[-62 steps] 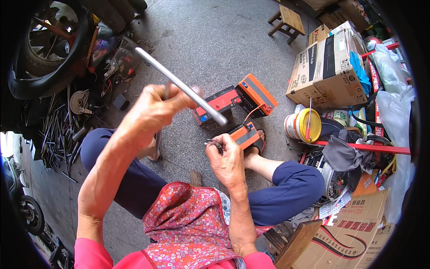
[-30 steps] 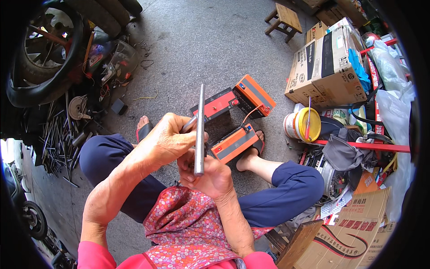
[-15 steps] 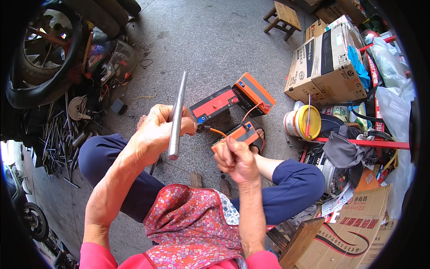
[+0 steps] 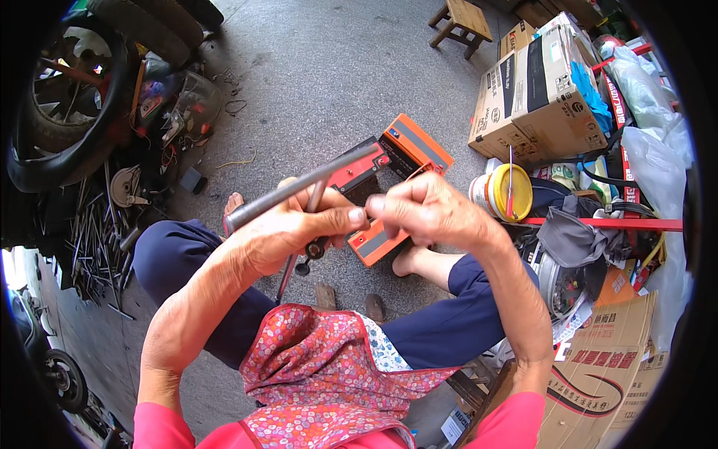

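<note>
My left hand [image 4: 310, 224] is closed around a T-shaped metal tool, a hammer-like rod. Its thick grey bar [image 4: 288, 193] slants over the hand, and a thinner shaft [image 4: 286, 278] comes out below the fist. Black round pieces [image 4: 315, 250] show under the fingers; their kind is unclear. My right hand [image 4: 443, 213] has its fingers bent together close to my left thumb; what they pinch, if anything, is hidden. Beyond and below the hands lie an orange-topped battery [image 4: 421, 142], a red-topped battery [image 4: 359, 169] and a nearer orange-topped battery [image 4: 376, 241], partly covered by my hands.
At the left, tires [image 4: 63, 127] stand near a heap of metal rods [image 4: 88, 232]. Cardboard boxes [image 4: 527, 105], a yellow-lidded tub [image 4: 511, 192] with a screwdriver [image 4: 510, 179] and plastic bags fill the right. A wooden stool [image 4: 461, 26] stands at the back.
My right hand has moved up and right, its forearm swinging outward. The metal bar has turned from nearly upright to slanting, and my left hand has shifted slightly right and down.
</note>
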The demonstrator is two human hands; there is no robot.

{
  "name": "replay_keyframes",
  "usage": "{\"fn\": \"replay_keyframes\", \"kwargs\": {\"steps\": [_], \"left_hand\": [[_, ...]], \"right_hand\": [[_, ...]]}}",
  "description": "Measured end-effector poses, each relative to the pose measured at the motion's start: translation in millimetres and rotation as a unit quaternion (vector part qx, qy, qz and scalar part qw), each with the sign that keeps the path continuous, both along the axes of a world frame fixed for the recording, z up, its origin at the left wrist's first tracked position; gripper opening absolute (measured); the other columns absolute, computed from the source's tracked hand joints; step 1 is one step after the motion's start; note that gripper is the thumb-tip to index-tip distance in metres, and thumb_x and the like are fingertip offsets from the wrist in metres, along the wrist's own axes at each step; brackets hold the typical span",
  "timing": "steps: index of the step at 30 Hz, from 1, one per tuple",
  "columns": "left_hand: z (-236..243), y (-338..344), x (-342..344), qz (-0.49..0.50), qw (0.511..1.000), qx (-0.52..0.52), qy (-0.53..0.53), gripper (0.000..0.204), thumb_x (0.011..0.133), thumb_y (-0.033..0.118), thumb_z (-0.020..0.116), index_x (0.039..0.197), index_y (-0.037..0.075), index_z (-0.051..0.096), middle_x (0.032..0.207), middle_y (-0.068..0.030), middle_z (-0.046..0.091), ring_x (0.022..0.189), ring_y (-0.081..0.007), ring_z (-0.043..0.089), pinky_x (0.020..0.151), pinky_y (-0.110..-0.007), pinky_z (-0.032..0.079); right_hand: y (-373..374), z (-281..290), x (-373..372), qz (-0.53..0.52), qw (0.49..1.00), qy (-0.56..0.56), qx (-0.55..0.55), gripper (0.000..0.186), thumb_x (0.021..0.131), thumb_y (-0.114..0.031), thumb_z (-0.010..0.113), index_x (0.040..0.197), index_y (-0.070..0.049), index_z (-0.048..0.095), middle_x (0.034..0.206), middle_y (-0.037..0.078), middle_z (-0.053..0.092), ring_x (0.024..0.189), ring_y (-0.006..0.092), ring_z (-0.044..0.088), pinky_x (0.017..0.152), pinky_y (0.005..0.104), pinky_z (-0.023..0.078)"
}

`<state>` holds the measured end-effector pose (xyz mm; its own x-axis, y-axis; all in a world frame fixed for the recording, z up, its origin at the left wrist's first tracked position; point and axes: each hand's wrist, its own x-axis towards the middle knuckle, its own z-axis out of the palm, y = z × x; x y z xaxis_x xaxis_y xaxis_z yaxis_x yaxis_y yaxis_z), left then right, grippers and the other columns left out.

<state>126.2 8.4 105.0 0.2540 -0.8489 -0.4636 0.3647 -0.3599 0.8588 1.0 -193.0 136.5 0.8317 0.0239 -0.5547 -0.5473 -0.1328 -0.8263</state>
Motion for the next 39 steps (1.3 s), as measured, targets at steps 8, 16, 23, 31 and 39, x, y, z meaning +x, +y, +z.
{"fn": "replay_keyframes", "kwargs": {"steps": [8, 16, 23, 31, 39], "left_hand": [[0.5, -11.9, 7.8, 0.179, 0.98, 0.075, 0.035, 0.031, 0.092, 0.037, 0.07, 0.097, 0.006, 0.074, 0.069, 0.0037, 0.058, 0.059, -0.0001, 0.045, 0.046, -0.017, 0.026], [-15.1, -16.0, 10.2, 0.196, 0.974, 0.094, 0.056, 0.034, 0.093, 0.04, 0.07, 0.103, 0.007, 0.072, 0.076, 0.0022, 0.056, 0.06, -0.0006, 0.04, 0.043, -0.016, 0.024], [-13.5, -30.3, 3.0, 0.184, 0.976, 0.098, 0.063, 0.034, 0.092, 0.038, 0.072, 0.104, 0.005, 0.072, 0.076, 0.0014, 0.057, 0.063, -0.0014, 0.041, 0.046, -0.017, 0.024], [-22.6, -46.3, -4.2, 0.155, 0.985, 0.064, 0.042, 0.035, 0.091, 0.036, 0.072, 0.098, 0.002, 0.073, 0.073, -0.0027, 0.064, 0.055, -0.0056, 0.051, 0.044, -0.02, 0.029], [-23.0, -57.1, -5.1, 0.159, 0.984, 0.053, 0.057, 0.035, 0.092, 0.037, 0.072, 0.099, 0.002, 0.073, 0.073, -0.0027, 0.066, 0.056, -0.0046, 0.054, 0.044, -0.02, 0.029]], "right_hand": [[-84.9, -48.0, 8.0, -0.32, 0.946, -0.023, -0.044, 0.035, 0.095, -0.034, 0.064, 0.08, -0.003, 0.065, 0.058, -0.007, 0.042, 0.043, 0.0017, 0.032, 0.039, 0.0208, 0.025], [-111.7, -97.1, -17.2, 0.119, 0.888, 0.14, -0.421, 0.034, 0.084, -0.034, 0.067, 0.089, -0.001, 0.074, 0.077, 0.014, 0.07, 0.066, 0.0238, 0.066, 0.062, 0.0387, 0.05], [-101.5, -47.3, 9.6, -0.232, 0.971, 0.004, 0.052, 0.037, 0.099, -0.035, 0.056, 0.104, 0.001, 0.064, 0.059, -0.01, 0.033, 0.047, 0.001, 0.03, 0.039, 0.0203, 0.02], [-99.9, -75.7, 15.5, -0.224, 0.959, 0.024, -0.172, 0.045, 0.092, -0.045, 0.067, 0.089, 0.0, 0.064, 0.059, -0.004, 0.045, 0.042, 0.0046, 0.035, 0.036, 0.0242, 0.024], [-114.7, -91.6, 7.5, -0.264, 0.951, 0.007, -0.159, 0.046, 0.094, -0.042, 0.065, 0.093, 0.004, 0.065, 0.06, -0.002, 0.045, 0.043, 0.006, 0.038, 0.037, 0.024, 0.028]]}}
